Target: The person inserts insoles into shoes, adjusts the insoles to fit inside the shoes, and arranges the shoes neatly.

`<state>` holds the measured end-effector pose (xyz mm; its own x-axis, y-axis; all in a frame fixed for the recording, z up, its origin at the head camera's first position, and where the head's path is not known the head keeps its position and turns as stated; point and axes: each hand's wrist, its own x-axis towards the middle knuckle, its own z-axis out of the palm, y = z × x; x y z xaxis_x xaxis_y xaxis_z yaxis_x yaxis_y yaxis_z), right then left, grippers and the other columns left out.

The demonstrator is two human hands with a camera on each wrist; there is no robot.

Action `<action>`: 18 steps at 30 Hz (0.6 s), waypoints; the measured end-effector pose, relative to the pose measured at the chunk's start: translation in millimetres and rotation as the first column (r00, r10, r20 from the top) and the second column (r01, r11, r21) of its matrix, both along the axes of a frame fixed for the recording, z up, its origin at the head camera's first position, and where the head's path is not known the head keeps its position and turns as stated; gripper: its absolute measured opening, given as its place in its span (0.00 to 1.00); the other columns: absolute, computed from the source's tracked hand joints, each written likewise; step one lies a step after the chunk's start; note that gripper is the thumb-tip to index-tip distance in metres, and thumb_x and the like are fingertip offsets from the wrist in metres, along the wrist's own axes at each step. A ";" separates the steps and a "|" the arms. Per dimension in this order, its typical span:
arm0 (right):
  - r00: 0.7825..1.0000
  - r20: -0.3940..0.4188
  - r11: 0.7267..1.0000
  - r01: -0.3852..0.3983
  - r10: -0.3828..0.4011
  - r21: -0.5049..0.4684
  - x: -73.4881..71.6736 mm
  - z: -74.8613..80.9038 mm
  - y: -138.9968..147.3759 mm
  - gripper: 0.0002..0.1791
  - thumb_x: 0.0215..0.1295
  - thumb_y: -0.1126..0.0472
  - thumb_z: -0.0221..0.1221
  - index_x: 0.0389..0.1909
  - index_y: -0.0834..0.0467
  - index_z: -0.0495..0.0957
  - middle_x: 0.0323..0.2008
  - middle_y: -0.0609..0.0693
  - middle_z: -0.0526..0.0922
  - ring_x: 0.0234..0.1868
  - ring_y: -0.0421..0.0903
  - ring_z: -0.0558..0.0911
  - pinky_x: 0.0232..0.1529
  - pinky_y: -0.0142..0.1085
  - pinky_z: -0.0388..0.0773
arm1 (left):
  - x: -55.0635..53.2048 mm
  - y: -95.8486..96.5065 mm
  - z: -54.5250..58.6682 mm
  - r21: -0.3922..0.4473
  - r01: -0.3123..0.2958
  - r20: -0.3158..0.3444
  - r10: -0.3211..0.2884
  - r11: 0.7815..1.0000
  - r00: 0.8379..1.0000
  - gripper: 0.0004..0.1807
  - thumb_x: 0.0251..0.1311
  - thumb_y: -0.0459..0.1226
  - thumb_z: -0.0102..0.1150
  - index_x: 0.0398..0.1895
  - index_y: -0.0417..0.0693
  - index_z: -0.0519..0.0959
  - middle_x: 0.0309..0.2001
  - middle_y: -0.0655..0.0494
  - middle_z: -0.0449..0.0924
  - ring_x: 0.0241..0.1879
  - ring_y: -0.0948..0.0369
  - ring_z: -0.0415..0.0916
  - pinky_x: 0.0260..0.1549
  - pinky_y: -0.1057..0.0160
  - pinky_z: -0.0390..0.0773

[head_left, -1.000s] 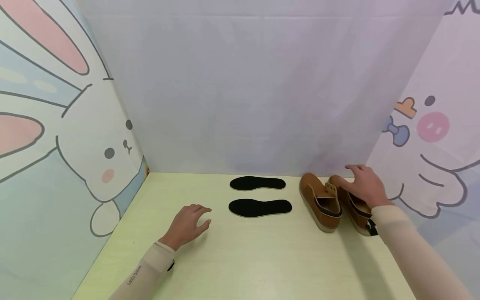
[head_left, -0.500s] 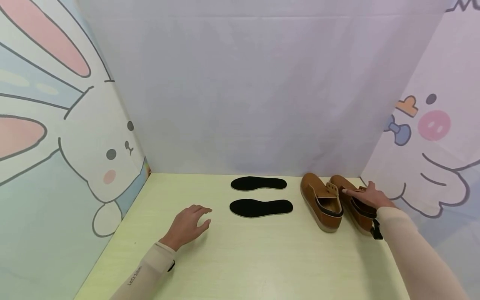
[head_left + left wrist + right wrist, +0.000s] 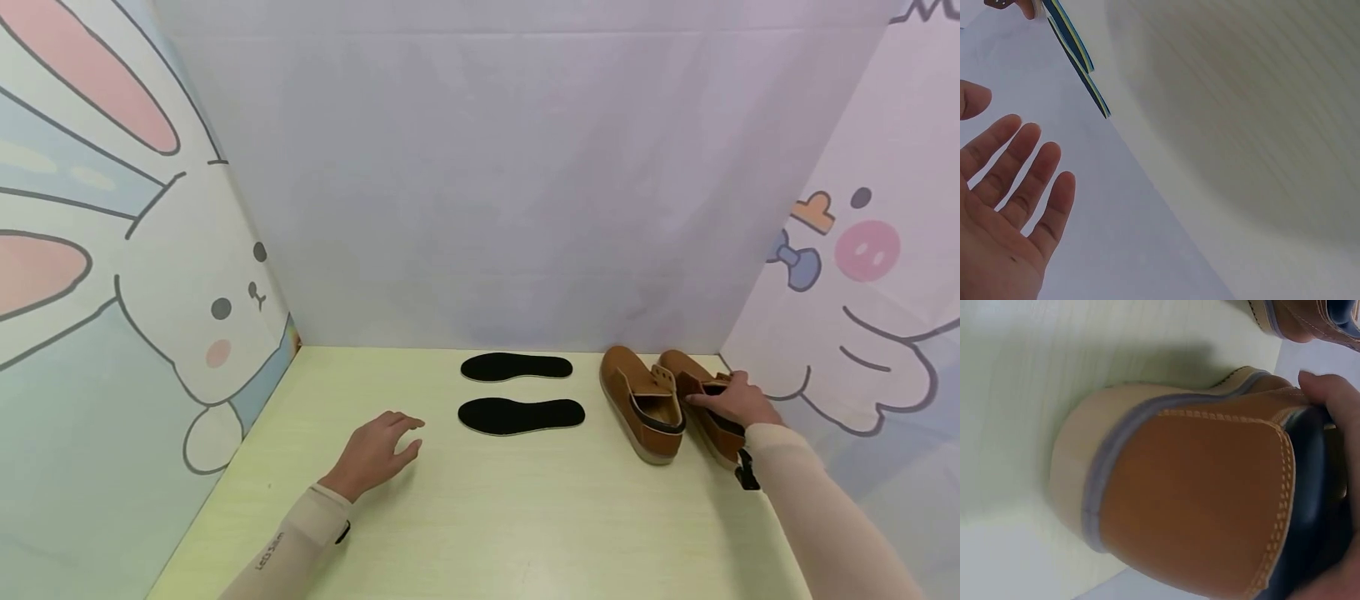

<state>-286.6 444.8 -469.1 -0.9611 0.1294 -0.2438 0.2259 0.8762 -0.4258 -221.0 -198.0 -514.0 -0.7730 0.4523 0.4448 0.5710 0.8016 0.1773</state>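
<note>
My right hand [image 3: 738,398] lies across the opening of the farther-right brown leather shoe [image 3: 686,371], thumb on its left side. In the right wrist view that shoe's heel [image 3: 1191,494] fills the middle, with stitched edging, a pale sole and a dark padded collar; my hand [image 3: 1341,419] grips it near the collar. The matching shoe [image 3: 637,400] sits just left of it, toe to the back wall. My left hand [image 3: 375,450] hangs over the table at the left, fingers relaxed, holding nothing. Two black insoles [image 3: 517,367] lie flat between my hands, one behind the other.
The pale table [image 3: 480,525] meets a plain white cloth wall [image 3: 480,183] at its back. Cartoon-printed panels rise at both sides, a rabbit panel [image 3: 180,317] on the left and a pink-cheeked figure panel [image 3: 870,333] on the right.
My right hand has come down from above the right shoe onto its opening, its fingers closing in around the collar. My left hand, the insoles and the left shoe stay in place.
</note>
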 end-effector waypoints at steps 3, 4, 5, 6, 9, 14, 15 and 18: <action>0.999 -0.021 0.999 0.028 -0.028 -0.016 1.7 -0.3 -0.8 0.66 0.60 0.28 0.60 0.64 0.85 0.43 0.49 0.87 0.66 0.44 0.75 0.77 0.38 0.59 0.77 | -0.3 -0.2 -0.2 -0.002 -0.001 -0.002 0.001 1.000 1.000 0.15 0.63 0.43 0.69 0.51 0.51 0.86 0.46 0.60 0.84 0.45 0.59 0.82 0.36 0.57 0.83; 0.999 -0.028 0.999 0.035 -0.035 -0.016 1.9 -0.7 -0.8 0.65 0.61 0.29 0.60 0.63 0.84 0.44 0.48 0.85 0.67 0.42 0.74 0.77 0.36 0.58 0.77 | -0.5 -0.2 -0.2 -0.001 0.000 -0.003 0.000 1.000 1.000 0.15 0.63 0.43 0.69 0.51 0.51 0.86 0.46 0.60 0.84 0.45 0.59 0.82 0.36 0.57 0.83; 0.999 -0.034 0.999 0.042 -0.043 -0.014 2.4 -0.8 -1.1 0.64 0.61 0.29 0.60 0.64 0.84 0.44 0.46 0.84 0.68 0.40 0.72 0.78 0.35 0.56 0.77 | -0.5 -0.3 -0.1 0.000 0.001 -0.002 -0.001 1.000 1.000 0.14 0.63 0.42 0.68 0.51 0.51 0.86 0.46 0.60 0.84 0.45 0.59 0.82 0.36 0.56 0.83; 0.998 -0.040 0.999 0.048 -0.048 -0.013 2.6 -1.4 -1.0 0.63 0.62 0.29 0.59 0.64 0.83 0.45 0.46 0.84 0.69 0.39 0.71 0.78 0.33 0.55 0.77 | -0.7 -0.4 -0.1 0.002 0.001 -0.003 -0.001 1.000 1.000 0.14 0.63 0.42 0.68 0.51 0.51 0.86 0.46 0.60 0.84 0.45 0.59 0.82 0.36 0.56 0.83; 0.996 -0.062 0.998 0.064 -0.064 0.001 4.3 -3.1 -1.8 0.62 0.63 0.30 0.58 0.66 0.82 0.45 0.45 0.82 0.70 0.36 0.68 0.79 0.30 0.52 0.77 | -0.9 -0.9 -0.2 0.002 0.003 0.001 -0.003 1.000 1.000 0.14 0.64 0.42 0.68 0.51 0.52 0.86 0.46 0.60 0.84 0.45 0.59 0.82 0.36 0.56 0.83; 0.992 -0.084 0.996 0.091 -0.089 0.011 6.8 -3.8 -3.9 0.60 0.64 0.30 0.58 0.67 0.80 0.47 0.44 0.80 0.73 0.33 0.65 0.79 0.26 0.50 0.75 | -1.2 -1.7 -0.7 0.001 0.005 -0.003 -0.005 1.000 1.000 0.13 0.64 0.41 0.68 0.51 0.52 0.86 0.46 0.61 0.84 0.44 0.59 0.82 0.34 0.57 0.83; 0.992 -0.086 0.995 0.094 -0.093 0.014 7.5 -3.5 -4.3 0.60 0.64 0.30 0.58 0.67 0.79 0.47 0.43 0.79 0.73 0.32 0.64 0.79 0.26 0.49 0.75 | -1.2 -1.8 -0.8 0.002 0.006 -0.005 -0.006 1.000 1.000 0.13 0.64 0.41 0.68 0.51 0.52 0.86 0.46 0.61 0.84 0.44 0.60 0.82 0.34 0.58 0.83; 0.992 -0.087 0.995 0.096 -0.094 0.016 9.6 -1.6 -4.3 0.59 0.64 0.30 0.57 0.67 0.79 0.48 0.43 0.78 0.74 0.32 0.63 0.79 0.26 0.49 0.74 | -1.4 -2.2 -1.7 0.002 0.006 -0.010 -0.006 1.000 1.000 0.13 0.63 0.41 0.68 0.50 0.52 0.86 0.46 0.61 0.84 0.44 0.60 0.82 0.33 0.59 0.83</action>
